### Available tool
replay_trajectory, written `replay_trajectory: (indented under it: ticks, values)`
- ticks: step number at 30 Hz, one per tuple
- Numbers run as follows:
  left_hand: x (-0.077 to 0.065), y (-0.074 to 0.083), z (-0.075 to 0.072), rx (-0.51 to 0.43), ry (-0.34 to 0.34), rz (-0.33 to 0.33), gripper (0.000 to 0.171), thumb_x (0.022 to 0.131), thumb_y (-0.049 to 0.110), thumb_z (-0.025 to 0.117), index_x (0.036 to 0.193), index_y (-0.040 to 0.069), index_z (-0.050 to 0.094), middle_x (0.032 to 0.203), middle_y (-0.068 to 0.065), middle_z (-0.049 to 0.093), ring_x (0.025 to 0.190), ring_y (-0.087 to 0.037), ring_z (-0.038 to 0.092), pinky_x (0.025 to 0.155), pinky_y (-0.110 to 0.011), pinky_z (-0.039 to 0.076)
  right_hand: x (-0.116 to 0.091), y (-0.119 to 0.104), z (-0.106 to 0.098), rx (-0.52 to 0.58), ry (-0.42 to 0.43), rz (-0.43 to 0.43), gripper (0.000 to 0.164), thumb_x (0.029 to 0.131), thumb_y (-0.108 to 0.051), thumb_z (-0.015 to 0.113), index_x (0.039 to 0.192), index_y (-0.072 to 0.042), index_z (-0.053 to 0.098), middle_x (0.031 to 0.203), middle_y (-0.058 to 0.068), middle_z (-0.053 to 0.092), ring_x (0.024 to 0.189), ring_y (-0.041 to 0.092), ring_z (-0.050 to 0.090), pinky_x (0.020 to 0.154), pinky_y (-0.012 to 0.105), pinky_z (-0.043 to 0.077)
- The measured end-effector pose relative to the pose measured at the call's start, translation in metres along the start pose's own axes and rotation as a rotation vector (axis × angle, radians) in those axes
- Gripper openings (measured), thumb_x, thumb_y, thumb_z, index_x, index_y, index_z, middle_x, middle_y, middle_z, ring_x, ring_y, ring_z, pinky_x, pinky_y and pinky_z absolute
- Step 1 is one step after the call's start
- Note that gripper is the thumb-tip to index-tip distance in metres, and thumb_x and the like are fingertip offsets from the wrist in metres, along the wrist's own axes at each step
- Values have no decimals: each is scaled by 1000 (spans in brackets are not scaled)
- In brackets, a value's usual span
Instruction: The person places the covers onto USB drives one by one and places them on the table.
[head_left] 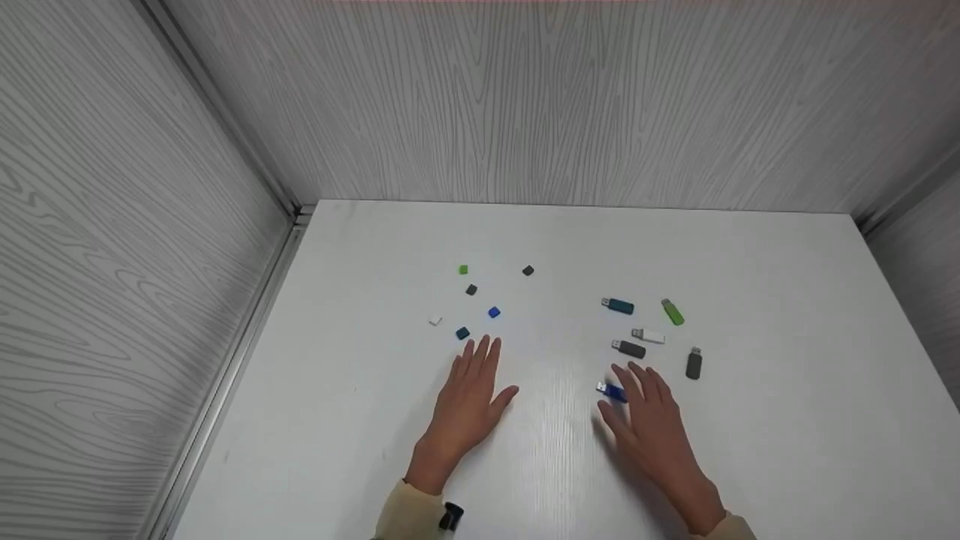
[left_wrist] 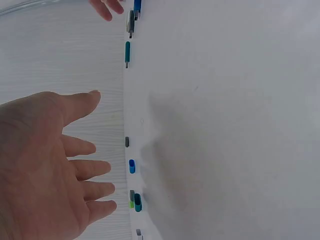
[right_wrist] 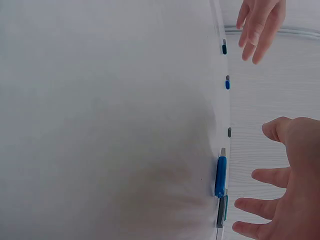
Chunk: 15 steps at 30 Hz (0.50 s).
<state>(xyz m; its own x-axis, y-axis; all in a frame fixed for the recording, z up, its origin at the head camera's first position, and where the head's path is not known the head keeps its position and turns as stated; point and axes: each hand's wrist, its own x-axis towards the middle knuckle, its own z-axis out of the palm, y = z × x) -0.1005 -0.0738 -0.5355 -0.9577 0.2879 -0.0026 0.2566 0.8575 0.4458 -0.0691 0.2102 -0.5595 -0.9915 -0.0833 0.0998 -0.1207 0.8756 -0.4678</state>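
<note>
Grey wood-grain panels wall the space: far panel, left panel, right panel. Metal strip along the table's left side. White table, soft sheen, hand shadows on its near part.

Two hands above it. Left hand: fingers straight, slightly apart, thumb wide, beige sleeve behind. Right hand: fingers spread, slightly bent.

Six USB sticks, right of centre, metal plugs bare. Blue stick nearest, partly hidden under the right hand. Beyond it, dark grey stick, white stick, teal stick; farther right, green stick and second dark grey stick, plug pointing far.

Six small caps, left of centre, matching colours: teal cap near the left fingertips, white cap leftmost, blue cap, two dark grey caps, green cap far.
</note>
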Motion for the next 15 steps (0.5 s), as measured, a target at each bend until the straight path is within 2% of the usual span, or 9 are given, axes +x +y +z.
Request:
replay_trajectory:
  ticks: [6, 15]
  values:
    - [6, -2, -2, -62, 8, -8, 76, 108, 41, 59, 166, 2, 28, 173, -20, 30, 162, -41, 26, 131, -55, 25, -1, 0, 0, 16, 18, 9, 59, 103, -33, 66, 152, -4, 52, 151, 27, 54, 140, 49, 48, 110, 70, 43]
    - [13, -2, -7, -197, -14, -41, 75, 108, 43, 57, 166, 5, 28, 174, -16, 30, 163, -38, 25, 131, -54, 26, 0, 3, 1, 41, 5, 21, 57, 104, -33, 65, 153, -6, 52, 147, 25, 58, 135, 47, 51, 109, 68, 44]
